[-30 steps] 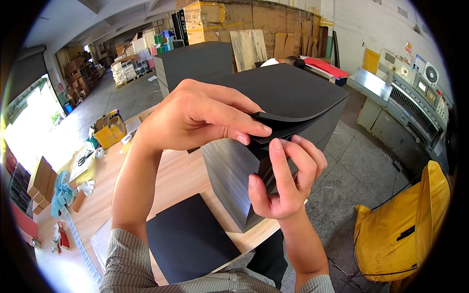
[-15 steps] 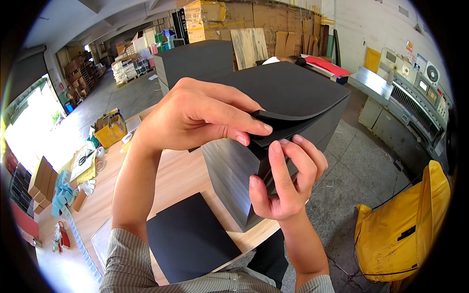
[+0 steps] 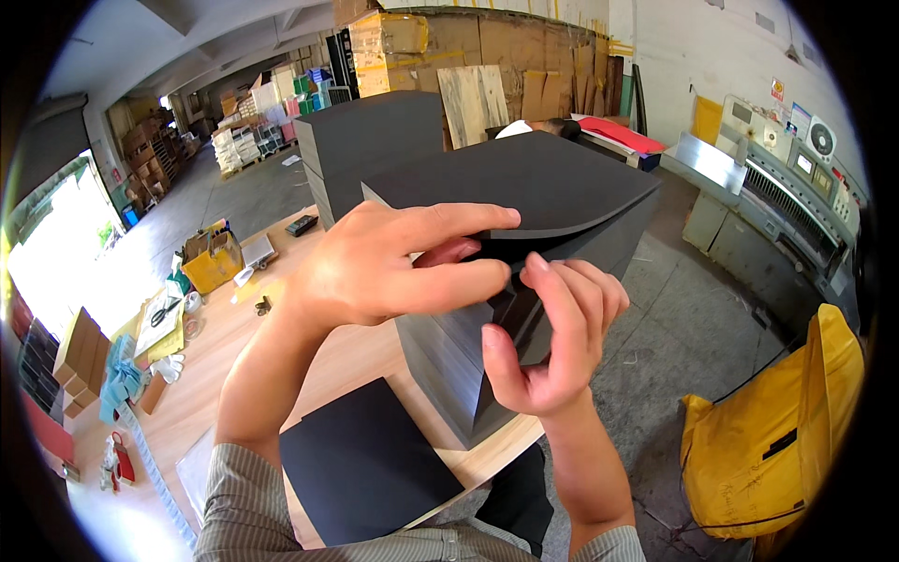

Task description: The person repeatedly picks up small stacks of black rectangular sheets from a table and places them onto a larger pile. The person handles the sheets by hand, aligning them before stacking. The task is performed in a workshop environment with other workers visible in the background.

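Note:
A tall stack of black sheets (image 3: 562, 187) stands on the wooden table (image 3: 234, 365) in front of me. My left hand (image 3: 393, 267) lies over its near corner, fingers pinching the top few sheets and lifting them so they curl upward. My right hand (image 3: 548, 342) grips the stack's corner edge from below, thumb up against the sheet ends. A second, taller stack of black sheets (image 3: 370, 140) stands behind the first. A single black sheet (image 3: 365, 464) lies flat on the table near my body.
Scissors, a yellow box (image 3: 213, 267) and small tools litter the table's left part. A yellow sack (image 3: 777, 440) sits on the floor at right, a cutting machine (image 3: 787, 187) beyond it. Cardboard and pallets fill the back.
My left fingers have slid further across the corner and lifted the top sheets a little more; my right hand stays on the corner edge.

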Available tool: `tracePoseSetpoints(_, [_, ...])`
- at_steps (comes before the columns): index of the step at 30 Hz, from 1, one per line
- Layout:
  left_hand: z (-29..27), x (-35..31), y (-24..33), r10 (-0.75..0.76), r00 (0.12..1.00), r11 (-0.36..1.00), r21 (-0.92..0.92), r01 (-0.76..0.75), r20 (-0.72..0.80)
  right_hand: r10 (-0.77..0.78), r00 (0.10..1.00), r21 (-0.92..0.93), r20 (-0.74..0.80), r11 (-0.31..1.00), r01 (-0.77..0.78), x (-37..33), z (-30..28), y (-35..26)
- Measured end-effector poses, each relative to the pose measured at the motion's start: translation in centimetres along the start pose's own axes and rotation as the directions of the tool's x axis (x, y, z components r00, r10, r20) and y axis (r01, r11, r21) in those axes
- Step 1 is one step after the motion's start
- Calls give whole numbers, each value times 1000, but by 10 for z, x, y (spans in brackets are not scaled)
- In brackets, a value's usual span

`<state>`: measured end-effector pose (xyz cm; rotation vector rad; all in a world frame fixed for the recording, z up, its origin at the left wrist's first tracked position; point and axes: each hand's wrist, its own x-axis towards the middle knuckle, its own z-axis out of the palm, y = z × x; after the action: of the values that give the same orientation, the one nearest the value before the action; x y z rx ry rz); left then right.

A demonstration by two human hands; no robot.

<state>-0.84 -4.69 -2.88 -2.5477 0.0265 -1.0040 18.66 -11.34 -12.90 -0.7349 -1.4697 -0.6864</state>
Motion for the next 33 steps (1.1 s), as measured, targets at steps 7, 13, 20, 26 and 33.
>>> tracePoseSetpoints(7, [-6,4,-10,-41,998,940,-336,52,40,-57,998,35,-27,998,58,-10,2,4])
tracePoseSetpoints(13, [-10,11,-19,-42,996,856,-512,77,79,-46,997,24,-55,999,48,-27,7,2])
tracePoseSetpoints(20, [-7,8,-21,-74,994,853,-512,107,85,-54,997,35,-59,998,57,-34,12,4])
tracePoseSetpoints(26, [-4,6,-22,-87,992,848,-517,120,87,-59,996,31,-62,998,61,-35,14,6])
tracePoseSetpoints(33, [-4,6,-22,-72,994,859,-502,104,83,-56,997,36,-59,998,58,-36,14,5])
